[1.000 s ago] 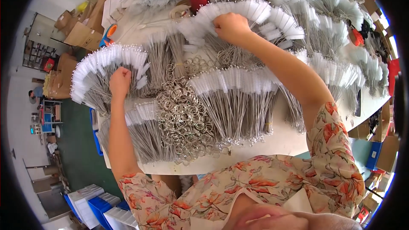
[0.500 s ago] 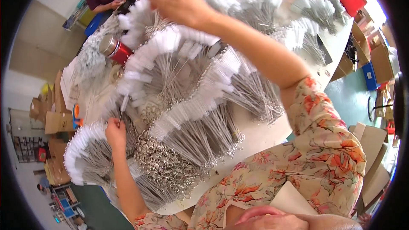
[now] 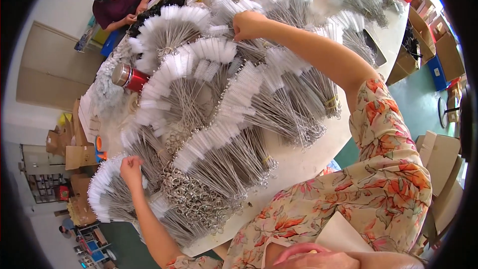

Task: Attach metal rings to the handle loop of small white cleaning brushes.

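Pipe brushes with white bristles and thin wire handles lie in fanned bundles (image 3: 219, 144) across the table. At the near left my left hand (image 3: 131, 171) hovers over one bundle (image 3: 107, 189), its fingers drawn together. What they hold, if anything, does not show clearly. My right arm reaches far forward. My right hand (image 3: 249, 25) is closed in a loose fist above the brushes in the middle of the far side, with its fingertips hidden from view. Between the bundles sits a heap of small metal rings (image 3: 191, 194).
A red flask with a steel lid (image 3: 130, 77) lies among the bundles at the left. Orange-handled scissors (image 3: 99, 144) are by the left edge. A co-worker in a dark cap (image 3: 119, 0) works at the far left. Cardboard boxes (image 3: 420, 40) stand at the right.
My right hand has moved right and slightly nearer, down to the brushes. My left hand has dropped a little; the brush seen upright in it no longer shows there.
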Tool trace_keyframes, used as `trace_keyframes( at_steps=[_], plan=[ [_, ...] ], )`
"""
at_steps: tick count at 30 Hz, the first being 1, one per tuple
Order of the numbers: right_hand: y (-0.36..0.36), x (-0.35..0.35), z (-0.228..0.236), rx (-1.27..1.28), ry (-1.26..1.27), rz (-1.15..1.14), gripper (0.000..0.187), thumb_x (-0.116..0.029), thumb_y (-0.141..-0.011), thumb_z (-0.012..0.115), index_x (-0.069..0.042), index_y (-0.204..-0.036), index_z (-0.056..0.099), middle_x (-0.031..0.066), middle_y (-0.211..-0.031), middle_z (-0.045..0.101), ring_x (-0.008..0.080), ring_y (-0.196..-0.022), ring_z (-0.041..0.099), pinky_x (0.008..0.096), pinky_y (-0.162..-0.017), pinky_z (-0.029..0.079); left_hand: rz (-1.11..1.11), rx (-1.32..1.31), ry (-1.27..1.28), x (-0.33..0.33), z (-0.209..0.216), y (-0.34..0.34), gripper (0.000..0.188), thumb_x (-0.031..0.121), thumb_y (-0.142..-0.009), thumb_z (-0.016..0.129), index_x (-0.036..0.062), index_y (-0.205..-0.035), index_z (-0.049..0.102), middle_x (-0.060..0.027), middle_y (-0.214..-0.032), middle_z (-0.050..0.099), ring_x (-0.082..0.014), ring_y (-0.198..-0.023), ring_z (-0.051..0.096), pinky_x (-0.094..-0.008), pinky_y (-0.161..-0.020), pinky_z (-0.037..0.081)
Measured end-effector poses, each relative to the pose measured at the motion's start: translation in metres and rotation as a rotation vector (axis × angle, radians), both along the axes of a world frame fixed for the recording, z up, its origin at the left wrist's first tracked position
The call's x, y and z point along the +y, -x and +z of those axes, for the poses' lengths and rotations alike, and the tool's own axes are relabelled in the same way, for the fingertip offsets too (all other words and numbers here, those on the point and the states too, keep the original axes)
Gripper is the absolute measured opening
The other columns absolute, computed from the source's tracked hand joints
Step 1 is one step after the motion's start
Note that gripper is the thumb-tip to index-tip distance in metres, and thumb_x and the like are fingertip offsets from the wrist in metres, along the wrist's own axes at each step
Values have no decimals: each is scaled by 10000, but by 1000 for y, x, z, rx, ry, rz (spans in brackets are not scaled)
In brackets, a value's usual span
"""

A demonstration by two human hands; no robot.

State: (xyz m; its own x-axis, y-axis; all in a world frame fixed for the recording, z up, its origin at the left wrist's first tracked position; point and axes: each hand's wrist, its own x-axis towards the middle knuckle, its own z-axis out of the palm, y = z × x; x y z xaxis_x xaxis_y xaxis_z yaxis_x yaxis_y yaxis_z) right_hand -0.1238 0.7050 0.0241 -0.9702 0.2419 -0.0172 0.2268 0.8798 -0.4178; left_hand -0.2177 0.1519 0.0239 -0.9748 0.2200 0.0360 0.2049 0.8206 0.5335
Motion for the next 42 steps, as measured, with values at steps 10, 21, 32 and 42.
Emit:
trace_keyframes(
  at_steps=[10,21,32,42],
  plan=[
    [7,23,14,454,-136,-132,203,-204,-759,529,-92,-894,632,143,-894,632,320,-801,618,429,-657,494,206,114,-765,16,87,-52,179,220,-892,549,70,-985,579,46,-700,448,-4,-464,294,-182,-373,195],
    [-41,132,7,139,-278,-598,383,-299,-701,622,-105,-1032,626,136,-1062,619,317,-1002,587,411,-833,471,433,-70,-730,-45,78,-205,282,260,-925,487,8,-1036,547,25,-660,438,-6,-451,306,-165,-354,190],
    [-52,170,-11,102,-164,-577,382,-227,-639,624,-61,-983,647,186,-1017,621,339,-975,589,409,-845,463,363,-142,-980,-14,67,-232,251,225,-929,486,-11,-901,567,15,-666,450,-30,-474,327,-181,-397,246],
    [-124,-81,118,671,889,256,272,-301,-909,448,-70,-985,569,70,-887,608,198,-937,552,372,-879,388,-252,-61,-946,116,69,-251,213,79,-905,485,-14,-1088,543,-44,-688,524,-71,-492,447,-209,-443,379]
  ],
)
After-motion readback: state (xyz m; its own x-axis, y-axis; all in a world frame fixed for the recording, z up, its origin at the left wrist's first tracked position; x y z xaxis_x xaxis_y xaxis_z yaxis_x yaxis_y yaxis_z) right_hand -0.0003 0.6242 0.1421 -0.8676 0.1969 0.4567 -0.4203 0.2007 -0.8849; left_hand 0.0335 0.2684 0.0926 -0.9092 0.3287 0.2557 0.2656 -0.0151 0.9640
